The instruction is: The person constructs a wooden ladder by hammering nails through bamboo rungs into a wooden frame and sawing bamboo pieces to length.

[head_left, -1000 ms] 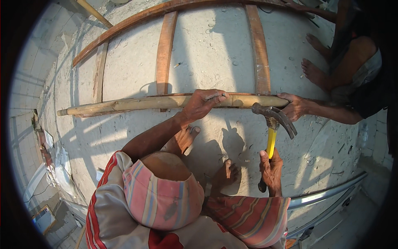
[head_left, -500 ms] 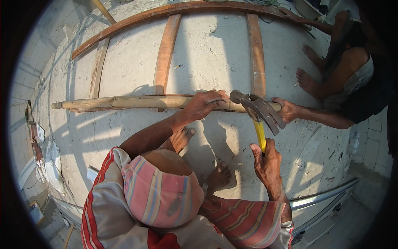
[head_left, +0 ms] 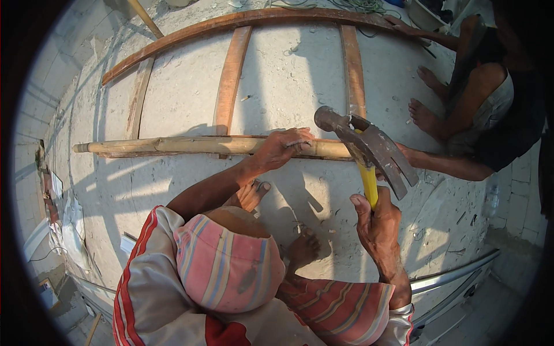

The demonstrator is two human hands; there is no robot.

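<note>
My right hand [head_left: 378,222] is closed round the yellow handle of a claw hammer [head_left: 366,147]. The hammer's dark, worn head is raised above the right part of a bamboo pole [head_left: 190,144]. Against that pole rests my left hand [head_left: 283,149], fingers pinched on a thin, dark, nail-like piece [head_left: 299,142]. Beneath the pole, a wooden rail [head_left: 124,154] of a ladder-like frame partly shows. A co-worker's hand at the pole's right end is mostly hidden behind the hammer.
The frame's far rail [head_left: 231,22] and crosspieces [head_left: 234,81] lie on the concrete floor [head_left: 283,75]. At right a co-worker [head_left: 490,109] squats, one hand on the far rail. Metal channels [head_left: 456,274] lie at lower right, and a white sack [head_left: 74,225] at left.
The hammer has come up, its head now larger and a little higher in view, hiding the co-worker's near hand. My left hand stays at nearly the same spot on the pole.
</note>
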